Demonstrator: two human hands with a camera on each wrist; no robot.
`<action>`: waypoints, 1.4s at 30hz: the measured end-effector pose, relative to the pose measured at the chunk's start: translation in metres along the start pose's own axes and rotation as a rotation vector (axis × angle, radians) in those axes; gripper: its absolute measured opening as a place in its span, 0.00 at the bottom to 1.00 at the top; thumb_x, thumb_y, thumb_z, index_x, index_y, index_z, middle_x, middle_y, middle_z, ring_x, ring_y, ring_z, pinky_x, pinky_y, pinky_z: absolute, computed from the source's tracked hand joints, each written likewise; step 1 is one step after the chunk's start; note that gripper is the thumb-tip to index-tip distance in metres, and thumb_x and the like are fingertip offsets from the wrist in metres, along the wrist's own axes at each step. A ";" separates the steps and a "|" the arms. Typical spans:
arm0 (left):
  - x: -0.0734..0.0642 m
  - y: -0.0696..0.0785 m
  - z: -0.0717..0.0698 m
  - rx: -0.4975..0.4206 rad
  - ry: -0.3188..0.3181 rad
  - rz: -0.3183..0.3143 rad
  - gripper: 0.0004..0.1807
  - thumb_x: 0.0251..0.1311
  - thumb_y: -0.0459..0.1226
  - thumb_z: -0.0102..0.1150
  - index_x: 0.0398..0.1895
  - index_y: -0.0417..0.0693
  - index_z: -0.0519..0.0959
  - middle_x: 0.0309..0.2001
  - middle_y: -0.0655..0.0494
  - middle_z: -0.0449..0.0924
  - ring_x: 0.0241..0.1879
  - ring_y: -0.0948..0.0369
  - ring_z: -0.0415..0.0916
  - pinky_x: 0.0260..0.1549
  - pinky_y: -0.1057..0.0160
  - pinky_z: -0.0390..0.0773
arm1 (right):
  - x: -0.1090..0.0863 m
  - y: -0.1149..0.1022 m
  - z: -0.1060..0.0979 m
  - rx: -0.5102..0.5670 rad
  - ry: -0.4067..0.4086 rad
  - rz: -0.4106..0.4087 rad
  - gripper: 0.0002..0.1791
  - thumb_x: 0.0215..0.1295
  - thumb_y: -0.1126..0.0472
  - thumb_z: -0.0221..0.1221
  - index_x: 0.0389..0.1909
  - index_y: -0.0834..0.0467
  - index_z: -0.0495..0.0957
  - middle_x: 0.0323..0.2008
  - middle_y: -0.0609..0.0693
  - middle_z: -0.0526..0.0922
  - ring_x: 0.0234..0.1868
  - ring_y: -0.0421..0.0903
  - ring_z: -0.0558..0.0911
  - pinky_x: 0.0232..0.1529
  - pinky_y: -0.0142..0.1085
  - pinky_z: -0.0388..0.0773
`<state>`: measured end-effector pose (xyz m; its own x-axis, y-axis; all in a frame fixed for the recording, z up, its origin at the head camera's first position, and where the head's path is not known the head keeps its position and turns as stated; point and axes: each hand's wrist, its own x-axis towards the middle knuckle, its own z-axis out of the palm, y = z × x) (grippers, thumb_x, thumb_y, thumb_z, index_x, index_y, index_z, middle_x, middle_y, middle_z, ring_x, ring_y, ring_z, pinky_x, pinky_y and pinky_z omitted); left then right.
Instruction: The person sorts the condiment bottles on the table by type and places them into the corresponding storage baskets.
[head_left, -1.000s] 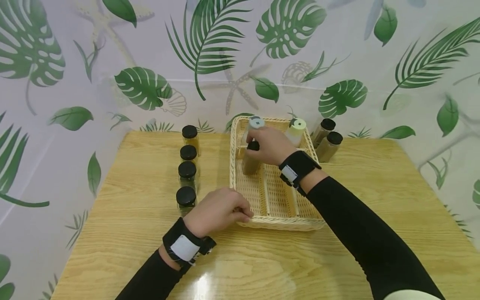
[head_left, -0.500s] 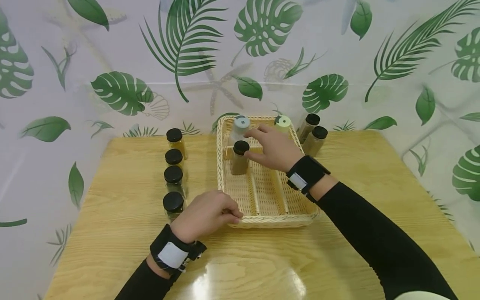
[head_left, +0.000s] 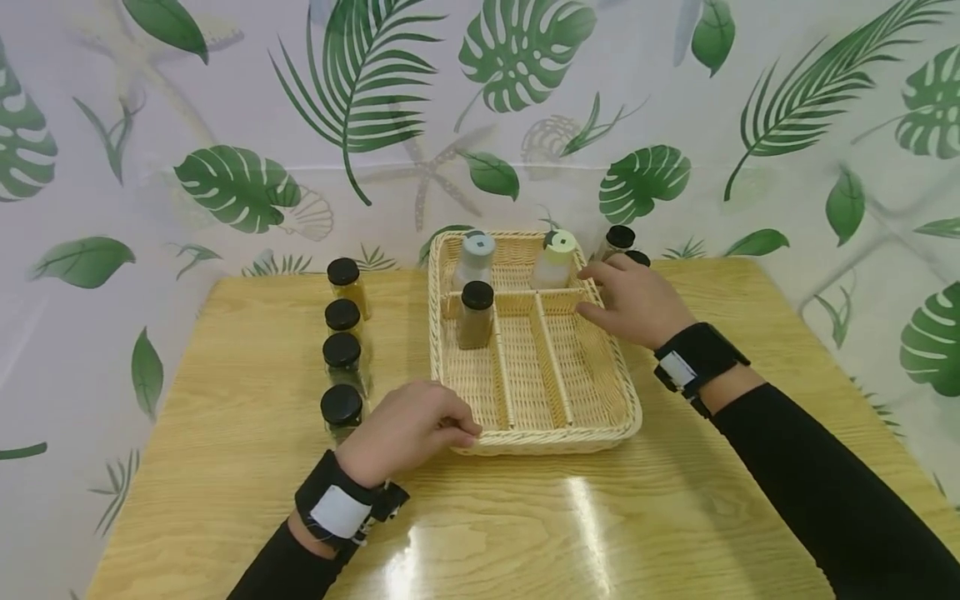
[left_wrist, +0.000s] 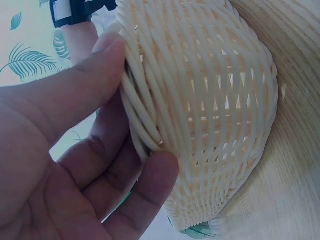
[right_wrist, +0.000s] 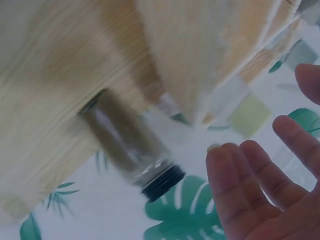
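Note:
My left hand (head_left: 408,429) grips the front left corner of a wicker basket (head_left: 555,436). In the left wrist view, its thumb and fingers pinch the woven rim (left_wrist: 142,95). My right hand (head_left: 637,304) is over the basket's right rim with fingers spread, holding nothing. Beyond it stand two black-capped spice jars, one (head_left: 619,240) partly hidden and the other mostly covered by the hand. The right wrist view shows one brown-filled jar (right_wrist: 130,140) beside the open fingers. Another brown spice jar (head_left: 476,321) stands upright in the basket's left front compartment.
In the basket's back compartment are a bottle with a grey-blue cap (head_left: 477,258) and one with a yellow-green cap (head_left: 553,268). Several black-lidded jars (head_left: 342,354) line up on the wooden table (head_left: 247,375) to the left. A leaf-print backdrop (head_left: 405,200) rises behind.
My right hand has let go of the brown spice jar in the left front compartment and moved right, across the basket to its right rim. My left hand keeps its hold on the corner.

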<state>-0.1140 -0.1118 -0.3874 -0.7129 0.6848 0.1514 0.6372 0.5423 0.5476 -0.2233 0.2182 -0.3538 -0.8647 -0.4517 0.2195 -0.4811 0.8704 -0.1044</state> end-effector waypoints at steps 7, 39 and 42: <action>-0.001 0.000 -0.002 -0.008 -0.003 0.004 0.02 0.54 0.42 0.66 0.26 0.63 0.84 0.28 0.76 0.78 0.29 0.72 0.72 0.28 0.66 0.74 | -0.005 0.029 -0.003 -0.041 -0.022 0.096 0.22 0.58 0.48 0.63 0.50 0.56 0.77 0.45 0.59 0.75 0.41 0.56 0.74 0.38 0.51 0.74; -0.001 0.000 -0.002 -0.016 0.004 0.005 0.02 0.54 0.43 0.66 0.26 0.64 0.84 0.28 0.77 0.78 0.29 0.73 0.72 0.29 0.67 0.74 | 0.028 0.080 0.013 -0.075 -0.147 0.249 0.23 0.62 0.50 0.56 0.56 0.56 0.74 0.47 0.66 0.70 0.34 0.60 0.74 0.32 0.54 0.73; -0.001 -0.001 -0.001 -0.017 0.001 0.007 0.02 0.54 0.44 0.66 0.26 0.64 0.84 0.28 0.78 0.77 0.29 0.73 0.72 0.29 0.67 0.74 | 0.030 0.087 0.020 -0.084 -0.156 0.262 0.22 0.62 0.50 0.56 0.54 0.55 0.74 0.45 0.66 0.71 0.36 0.60 0.74 0.32 0.55 0.73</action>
<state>-0.1143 -0.1132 -0.3872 -0.7090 0.6877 0.1561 0.6369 0.5294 0.5605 -0.2940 0.2767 -0.3752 -0.9724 -0.2293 0.0437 -0.2315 0.9712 -0.0561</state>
